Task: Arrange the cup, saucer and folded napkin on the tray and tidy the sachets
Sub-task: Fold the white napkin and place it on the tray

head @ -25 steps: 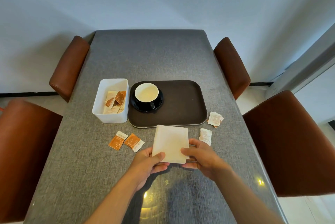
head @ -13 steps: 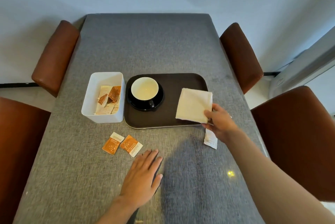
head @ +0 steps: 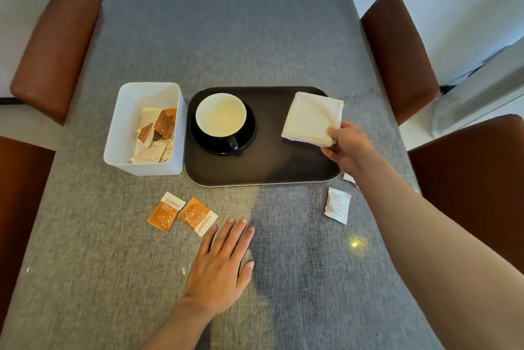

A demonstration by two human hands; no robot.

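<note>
A dark brown tray (head: 255,171) lies mid-table. On its left part a black cup with a cream inside (head: 221,118) stands on a black saucer (head: 249,137). My right hand (head: 347,144) pinches the near corner of a folded cream napkin (head: 310,118) over the tray's right part. My left hand (head: 219,264) rests flat on the table, fingers spread. Two orange sachets (head: 181,215) lie in front of the tray, just beyond my left fingertips. A white sachet (head: 337,205) lies near the tray's right corner; another white sachet (head: 348,178) peeks out beside my right wrist.
A white bin (head: 119,134) holding several sachets stands against the tray's left side. The grey table (head: 226,37) has brown chairs on both sides, two at left (head: 54,46) and two at right (head: 397,49).
My right hand carried the napkin from the near table edge up and right onto the tray's right part. My left hand let go of it and settled flat on the table.
</note>
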